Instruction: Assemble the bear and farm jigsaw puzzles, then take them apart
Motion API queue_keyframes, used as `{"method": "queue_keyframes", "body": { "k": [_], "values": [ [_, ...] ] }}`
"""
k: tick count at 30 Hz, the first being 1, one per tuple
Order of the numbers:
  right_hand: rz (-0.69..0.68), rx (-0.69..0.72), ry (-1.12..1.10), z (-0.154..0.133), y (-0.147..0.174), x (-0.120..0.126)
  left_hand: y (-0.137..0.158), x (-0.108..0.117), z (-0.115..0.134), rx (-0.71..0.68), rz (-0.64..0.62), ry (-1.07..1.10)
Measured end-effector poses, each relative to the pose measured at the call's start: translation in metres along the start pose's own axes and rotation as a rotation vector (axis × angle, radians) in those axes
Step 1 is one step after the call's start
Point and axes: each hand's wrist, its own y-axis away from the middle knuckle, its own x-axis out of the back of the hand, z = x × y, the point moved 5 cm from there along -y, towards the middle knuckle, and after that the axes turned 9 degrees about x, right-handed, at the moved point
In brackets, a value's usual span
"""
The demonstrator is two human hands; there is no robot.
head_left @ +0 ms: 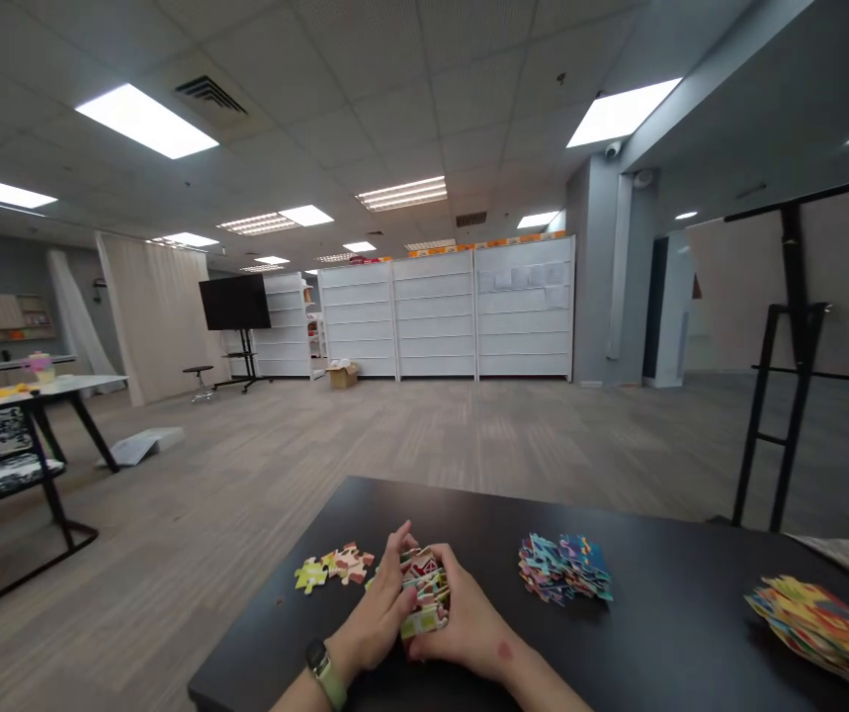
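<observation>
A stack of jigsaw puzzle pieces (428, 588), green, red and white, is gathered between my two hands above the black table. My right hand (465, 613) wraps round the stack from the right, thumb underneath or near side and fingers at the far side. My left hand (380, 608), with a watch at the wrist, presses on the stack's left side with its fingers close together. A few loose puzzle pieces (335, 567), yellow-green and pinkish, lie flat on the table left of my left hand. The lower part of the stack is partly hidden by my fingers.
On the black table (498, 516), a pile of blue puzzle pieces (564, 569) lies right of my hands. An orange and yellow pile (824, 628) sits near the right edge. A black stand (780, 396) rises beyond the table; another table (75, 384) stands far left.
</observation>
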Motion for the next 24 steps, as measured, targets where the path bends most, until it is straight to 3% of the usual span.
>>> {"method": "queue_keyframes", "body": {
  "k": [7,11,15,17,20,24],
  "values": [
    [0.048,0.011,-0.017,-0.005,-0.005,-0.008,-0.005,0.001,0.012,-0.100,0.095,0.092],
    [0.140,0.009,-0.093,-0.004,-0.007,0.009,-0.005,0.022,0.012,-0.050,0.170,0.082],
    [0.314,0.021,-0.095,0.002,-0.004,0.040,0.008,0.029,0.015,0.089,-0.022,-0.200],
    [0.234,0.000,-0.015,0.006,-0.004,0.042,0.017,0.025,0.014,0.191,-0.091,-0.373],
    [0.048,-0.046,0.122,0.009,-0.003,0.033,0.024,0.017,0.017,0.292,-0.097,-0.488],
    [0.046,-0.031,0.164,0.005,-0.002,0.028,0.016,0.014,0.023,0.328,-0.093,-0.491]
  ]
}}
